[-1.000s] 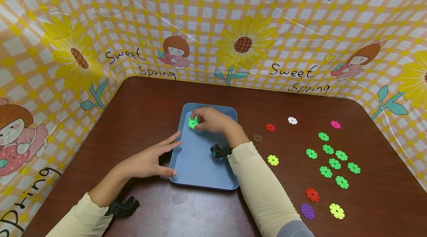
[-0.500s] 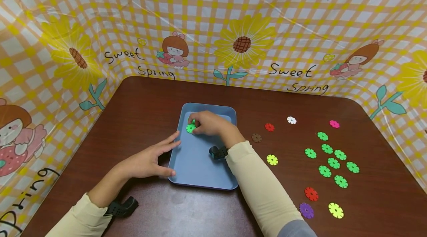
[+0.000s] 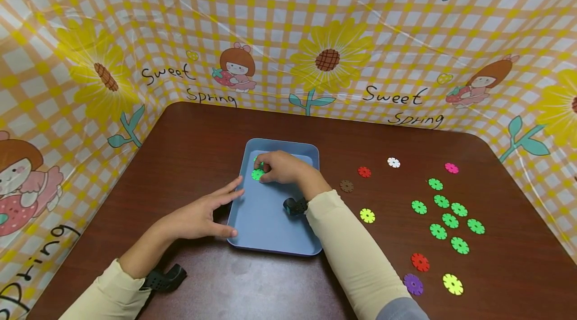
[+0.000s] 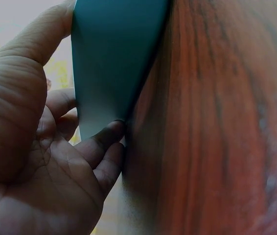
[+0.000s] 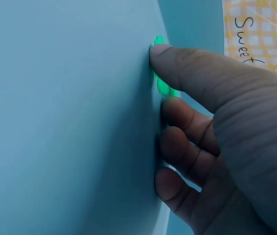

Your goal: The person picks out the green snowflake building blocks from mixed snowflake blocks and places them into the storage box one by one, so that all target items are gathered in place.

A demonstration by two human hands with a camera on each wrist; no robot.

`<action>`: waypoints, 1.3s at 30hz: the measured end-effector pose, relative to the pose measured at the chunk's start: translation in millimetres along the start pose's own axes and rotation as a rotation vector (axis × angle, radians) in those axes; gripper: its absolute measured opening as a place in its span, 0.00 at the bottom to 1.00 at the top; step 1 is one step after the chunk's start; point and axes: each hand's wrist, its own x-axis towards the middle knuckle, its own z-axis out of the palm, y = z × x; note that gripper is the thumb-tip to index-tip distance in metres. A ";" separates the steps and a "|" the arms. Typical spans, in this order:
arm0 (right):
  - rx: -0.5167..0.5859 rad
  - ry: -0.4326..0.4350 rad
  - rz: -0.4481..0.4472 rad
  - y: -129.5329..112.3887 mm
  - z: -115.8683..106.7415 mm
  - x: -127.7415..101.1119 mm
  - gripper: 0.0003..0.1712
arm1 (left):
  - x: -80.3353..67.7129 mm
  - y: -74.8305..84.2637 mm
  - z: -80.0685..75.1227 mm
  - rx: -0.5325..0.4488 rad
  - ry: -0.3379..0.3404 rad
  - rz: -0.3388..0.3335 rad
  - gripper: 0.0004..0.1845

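Observation:
My right hand (image 3: 284, 167) reaches into the far left of a blue tray (image 3: 275, 225), its thumb and fingertips on a flat green notched disc (image 3: 257, 175) near the tray floor. More green shows just beyond it by the index finger; the hand partly hides it. In the right wrist view the thumb lies against the green disc (image 5: 163, 85), other fingertips low along the tray. My left hand (image 3: 196, 217) rests spread at the tray's left rim. The left wrist view has its thumb and fingertips touching the tray wall (image 4: 111, 58), fingers fairly straight.
Several green discs (image 3: 450, 220) lie scattered on the brown table (image 3: 203, 134) at right. Around them are red (image 3: 420, 262), yellow (image 3: 367, 216), purple (image 3: 413, 284), white (image 3: 393, 162), pink (image 3: 451, 168) and brown (image 3: 346, 186) ones. A checked cloth (image 3: 270, 4) surrounds the table.
Over the last second, my right hand has shifted slightly left and nearer, and the visible green disc sits a little nearer too. My left hand stays at the rim.

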 end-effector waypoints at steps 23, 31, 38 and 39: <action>-0.042 0.058 0.014 -6.0 -7.4 -6.6 0.19 | -0.8 0.7 -0.6 -0.019 0.000 -0.012 0.51; -0.033 0.107 -0.010 -14.5 -24.1 -28.9 0.22 | -0.3 1.1 1.3 -0.031 -0.004 -0.006 0.51; -0.075 0.207 -0.022 -7.9 -39.0 -52.0 0.21 | 0.7 1.8 0.8 -0.041 -0.005 -0.011 0.51; -0.076 0.218 -0.018 -6.4 -40.9 -55.9 0.21 | 1.0 1.8 0.8 -0.040 -0.005 -0.009 0.51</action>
